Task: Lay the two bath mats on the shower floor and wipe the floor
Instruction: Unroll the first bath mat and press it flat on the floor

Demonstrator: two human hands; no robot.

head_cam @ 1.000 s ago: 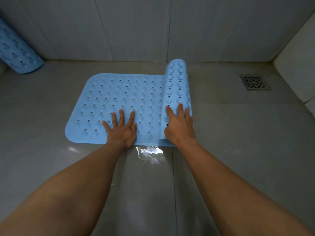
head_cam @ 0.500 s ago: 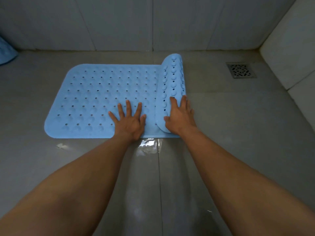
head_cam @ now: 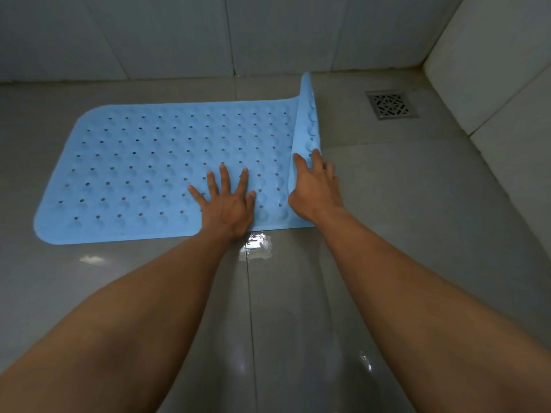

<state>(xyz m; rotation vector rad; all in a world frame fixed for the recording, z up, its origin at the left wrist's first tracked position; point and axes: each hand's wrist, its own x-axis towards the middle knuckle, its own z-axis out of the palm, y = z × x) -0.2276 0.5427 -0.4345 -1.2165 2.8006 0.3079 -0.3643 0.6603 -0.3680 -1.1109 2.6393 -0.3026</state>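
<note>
While the left hand (head_cam: 228, 208) lies flat on the blue bath mat (head_cam: 143, 162), its grip spread, the right hand (head_cam: 313, 193) pinches the mat's upturned right edge between thumb and fingers. Mat position: on the wet shower floor (head_cam: 387, 234), left of the drain grate (head_cam: 391, 104).

A light-blue bath mat (head_cam: 149, 162), dotted with small holes and round bumps, is lying mostly flat on the glossy grey tiled shower floor (head_cam: 402, 234), its long side running left to right. Its right end is standing upright in a curl, showing the suction cups underneath.
</note>
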